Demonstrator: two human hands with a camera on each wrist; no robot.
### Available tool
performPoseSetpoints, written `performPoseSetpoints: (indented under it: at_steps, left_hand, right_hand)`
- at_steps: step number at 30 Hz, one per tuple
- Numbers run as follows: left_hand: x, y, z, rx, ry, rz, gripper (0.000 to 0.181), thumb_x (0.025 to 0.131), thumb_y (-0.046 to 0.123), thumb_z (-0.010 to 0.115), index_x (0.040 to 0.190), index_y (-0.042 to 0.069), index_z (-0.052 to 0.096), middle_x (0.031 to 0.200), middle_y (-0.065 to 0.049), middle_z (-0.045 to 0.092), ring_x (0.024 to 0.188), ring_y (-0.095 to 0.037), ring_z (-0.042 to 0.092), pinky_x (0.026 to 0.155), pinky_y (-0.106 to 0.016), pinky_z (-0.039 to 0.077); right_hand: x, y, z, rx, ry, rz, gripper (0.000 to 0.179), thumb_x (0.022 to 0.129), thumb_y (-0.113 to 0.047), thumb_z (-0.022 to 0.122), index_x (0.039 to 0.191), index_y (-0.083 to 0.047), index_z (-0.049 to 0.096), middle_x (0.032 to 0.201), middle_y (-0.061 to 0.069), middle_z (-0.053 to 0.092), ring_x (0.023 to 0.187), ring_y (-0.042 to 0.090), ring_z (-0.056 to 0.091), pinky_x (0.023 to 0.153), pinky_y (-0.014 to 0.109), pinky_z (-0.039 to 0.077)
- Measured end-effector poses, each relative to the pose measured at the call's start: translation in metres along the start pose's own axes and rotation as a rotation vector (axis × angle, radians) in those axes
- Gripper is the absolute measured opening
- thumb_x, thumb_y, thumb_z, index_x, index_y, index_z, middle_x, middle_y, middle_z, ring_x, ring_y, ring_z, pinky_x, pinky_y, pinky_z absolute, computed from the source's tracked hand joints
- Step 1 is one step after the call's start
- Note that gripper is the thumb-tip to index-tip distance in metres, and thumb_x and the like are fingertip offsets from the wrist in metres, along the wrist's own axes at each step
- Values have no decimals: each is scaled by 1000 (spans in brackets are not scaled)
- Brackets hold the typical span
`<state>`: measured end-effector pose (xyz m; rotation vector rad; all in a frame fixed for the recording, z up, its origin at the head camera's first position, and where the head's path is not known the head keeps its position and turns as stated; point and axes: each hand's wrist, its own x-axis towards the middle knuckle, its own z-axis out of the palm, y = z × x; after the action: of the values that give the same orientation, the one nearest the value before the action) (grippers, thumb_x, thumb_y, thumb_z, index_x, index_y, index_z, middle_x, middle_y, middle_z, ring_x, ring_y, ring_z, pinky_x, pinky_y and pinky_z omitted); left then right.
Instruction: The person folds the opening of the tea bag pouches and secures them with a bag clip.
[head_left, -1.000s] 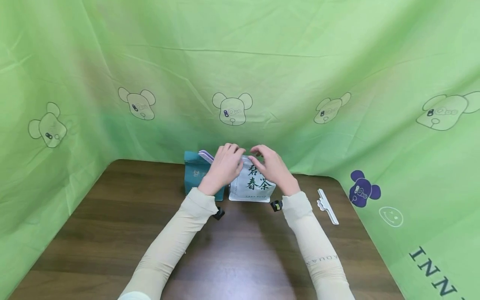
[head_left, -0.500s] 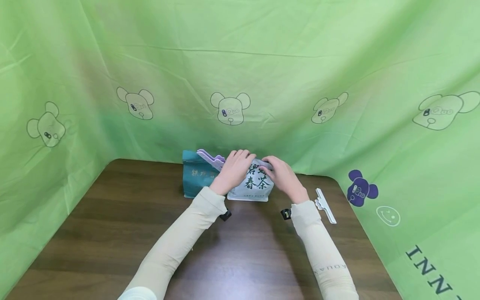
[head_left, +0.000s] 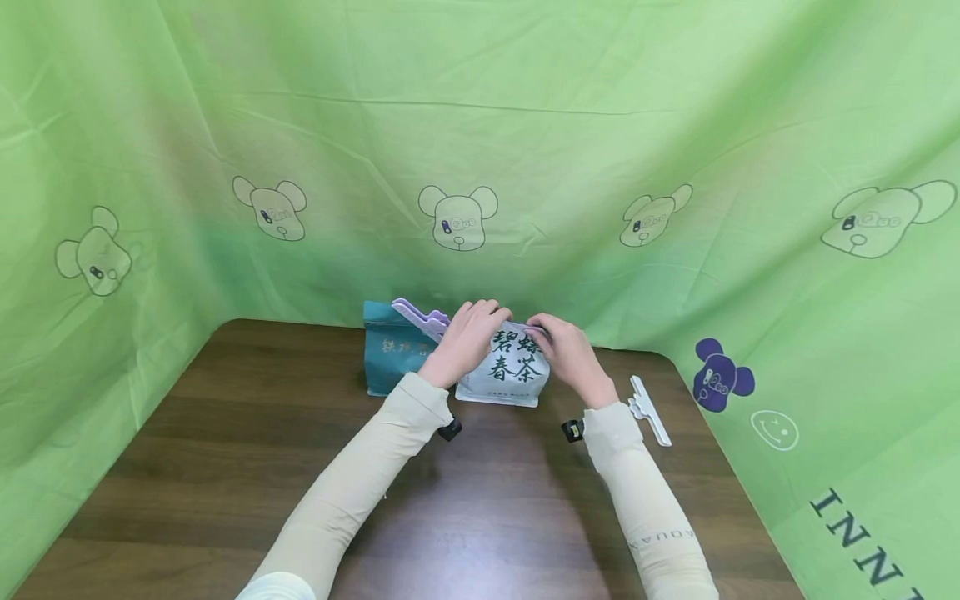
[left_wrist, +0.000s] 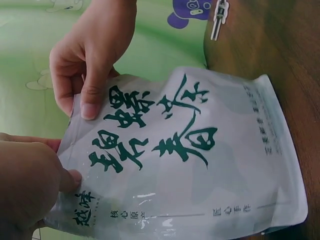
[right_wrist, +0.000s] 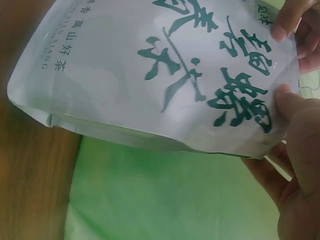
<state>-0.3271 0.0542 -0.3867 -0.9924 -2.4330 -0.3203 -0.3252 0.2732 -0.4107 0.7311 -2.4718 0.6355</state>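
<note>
A white tea pouch (head_left: 501,371) with large green characters stands on the table, tilted in both wrist views. My left hand (head_left: 468,337) pinches its top edge near the left corner, thumb on the front in the left wrist view. At the right end of the same edge, my right hand (head_left: 566,354) grips with the thumb (left_wrist: 91,102) on the printed face and fingers behind. A teal pouch (head_left: 390,358) stands just left of the white one, partly hidden by my left hand. Across its upper part slants a purple bag clip (head_left: 420,317), its right end hidden behind that hand.
A white bag clip (head_left: 651,410) lies on the brown wooden table (head_left: 225,467) to the right. Green printed cloth (head_left: 555,142) hangs close behind the pouches and along both sides.
Both hands have shifted right along the white pouch's top. The right fingers, spread loosely earlier, now pinch the edge. More of the purple clip and teal pouch shows.
</note>
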Motion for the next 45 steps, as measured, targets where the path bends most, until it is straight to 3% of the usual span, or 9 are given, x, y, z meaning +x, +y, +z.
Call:
performPoseSetpoints:
  at_steps: [9, 22, 32, 36, 42, 45]
  left_hand:
    - [-7, 3, -3, -42, 48, 38, 38, 88, -9, 64, 120, 11, 69, 110, -5, 68, 100, -22, 64, 80, -32, 48]
    - [-30, 21, -25, -62, 26, 3, 37, 88, -8, 66, 119, 12, 70, 109, -3, 68, 101, -20, 64, 80, -31, 47]
    - [-61, 15, -39, -157, 97, -44, 40, 87, -15, 60, 112, 12, 73, 104, 0, 69, 96, -17, 63, 77, -30, 44]
    - [-71, 10, -40, -167, 132, -76, 40, 86, -17, 59, 109, 12, 74, 101, -1, 70, 95, -18, 63, 78, -31, 45]
    - [-86, 7, -35, -184, 152, -139, 40, 86, -17, 59, 109, 12, 75, 104, -2, 71, 99, -19, 63, 83, -34, 45]
    - [-95, 7, -31, -206, 198, -155, 37, 87, -16, 60, 108, 11, 75, 101, -2, 69, 95, -20, 62, 81, -34, 44]
  right_hand:
    - [-9, -3, -4, 12, 113, -91, 9, 95, -4, 70, 104, -3, 69, 96, 12, 73, 85, 29, 70, 77, 45, 55]
    - [-25, -20, -8, 67, 149, -211, 18, 86, 5, 75, 102, -2, 70, 95, 12, 73, 83, 26, 71, 76, 40, 56]
    - [-25, -40, 13, 203, 209, -281, 24, 80, 13, 76, 99, 0, 70, 91, 11, 73, 80, 22, 69, 76, 25, 53]
    - [-23, -49, 25, 238, 225, -296, 21, 82, 12, 75, 99, 0, 71, 91, 12, 73, 79, 22, 69, 74, 24, 53]
    - [-27, -60, 45, 275, 280, -242, 15, 84, 7, 76, 96, -2, 73, 87, 12, 73, 77, 22, 69, 74, 24, 53]
    - [-30, -67, 53, 327, 289, -211, 17, 83, 9, 76, 96, -2, 74, 87, 12, 73, 78, 23, 69, 78, 23, 52]
